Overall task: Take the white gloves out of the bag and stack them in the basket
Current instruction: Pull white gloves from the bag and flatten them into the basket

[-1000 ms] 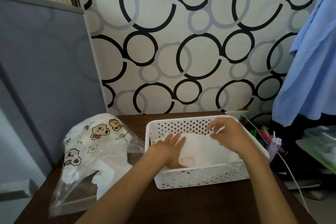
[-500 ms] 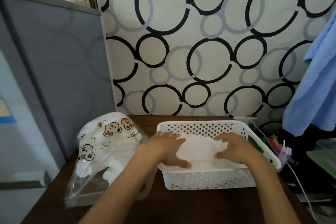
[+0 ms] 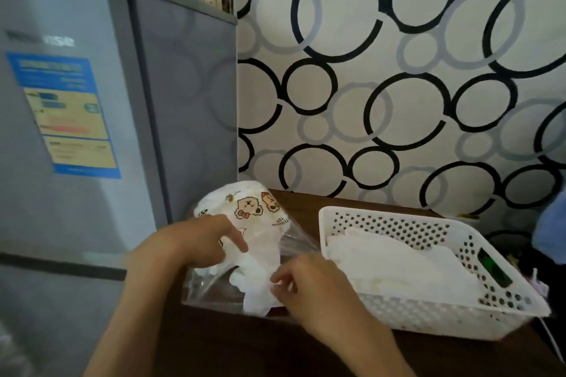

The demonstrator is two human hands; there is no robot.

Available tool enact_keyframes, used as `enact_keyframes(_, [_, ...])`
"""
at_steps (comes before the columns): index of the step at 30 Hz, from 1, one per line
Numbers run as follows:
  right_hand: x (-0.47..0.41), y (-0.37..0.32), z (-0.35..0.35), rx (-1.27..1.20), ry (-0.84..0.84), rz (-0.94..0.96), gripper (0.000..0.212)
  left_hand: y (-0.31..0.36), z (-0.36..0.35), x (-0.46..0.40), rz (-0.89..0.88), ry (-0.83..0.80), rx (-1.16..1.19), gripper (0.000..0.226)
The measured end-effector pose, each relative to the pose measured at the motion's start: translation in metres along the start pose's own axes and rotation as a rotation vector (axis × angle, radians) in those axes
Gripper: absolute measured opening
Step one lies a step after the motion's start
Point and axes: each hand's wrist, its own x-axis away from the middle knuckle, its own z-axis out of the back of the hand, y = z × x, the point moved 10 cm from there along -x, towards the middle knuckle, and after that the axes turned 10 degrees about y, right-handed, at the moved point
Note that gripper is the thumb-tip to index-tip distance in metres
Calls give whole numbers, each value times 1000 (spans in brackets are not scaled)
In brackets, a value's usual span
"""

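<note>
Basket [image 3: 459, 320] is the landmark: white, perforated, on the dark wood surface [image 3: 214, 343], already holding a flat stack of white gloves [image 3: 398, 266]. Just left of the basket lies the clear bag [image 3: 254, 223] with cartoon bear prints, bulging with more white gloves; 1 glove [image 3: 257, 288] spills out of its open mouth toward the near edge.

Left hand [image 3: 196, 239], left of the basket, rests on top of the bag, fingers loosely bent and pressing the plastic down, not clearly pinching anything. Right hand [image 3: 309, 285], close to the basket's near-left corner, fingers curled in a pinch on the edge of the spilling glove.

Likely step: pulling the next glove out.

Risks, judged from here: thin pinch on soft fabric could slip; pulling could drag several gloves out in a clump, or the light bag could slide along if the left hand's press is too weak; a crumpled glove would land uneven on the stack. Grey fridge [image 3: 92, 131] stands far left of the basket.
</note>
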Motion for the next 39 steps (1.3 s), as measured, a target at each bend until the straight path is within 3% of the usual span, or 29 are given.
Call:
enact_keyframes(3, [-5, -3, -45, 130, -168, 63, 54, -3, -1, -2, -11, -13, 28, 59])
enact_keyframes(4, [-7, -4, -52, 168, -194, 83, 52, -1, 0, -2, -24, -15, 33, 59])
enact_keyframes(7, [-16, -5, -37, 192, -29, 51, 28, 4, -1, 1, -49, -31, 36, 57])
enact_keyframes(10, [-19, 2, -5, 108, 149, 6, 20, 8, 0, 3, -67, -34, 19, 49])
enact_keyframes(12, [-17, 3, 16, -3, 241, 32, 19, 8, 0, 3, -66, -40, 35, 45])
enact_keyframes(17, [-22, 20, 38, -383, 219, 44, 18, 13, 7, 8, -77, -18, 24, 41])
enact_keyframes(21, [-22, 35, 34, -749, 129, -157, 23, 24, 28, 12, -93, 147, 3, 43])
enact_keyframes(25, [-22, 45, 27, -1053, 52, -334, 24, 51, 35, 15, -192, 247, 188, 54])
enact_keyframes(30, [-16, 54, 45, -1436, 72, -438, 35, 72, 44, 6, -292, 407, 426, 14])
enact_keyframes(33, [-15, 70, 50, -1200, 97, -484, 66, 77, 54, 9, -298, 484, 516, 6])
enact_keyframes(35, [-13, 63, 55, -967, 65, -373, 79, 81, 61, 14, -294, 575, 498, 6])
enact_keyframes(39, [-6, 43, 63, -633, 87, -214, 77, 86, 64, 17, -262, 652, 452, 5])
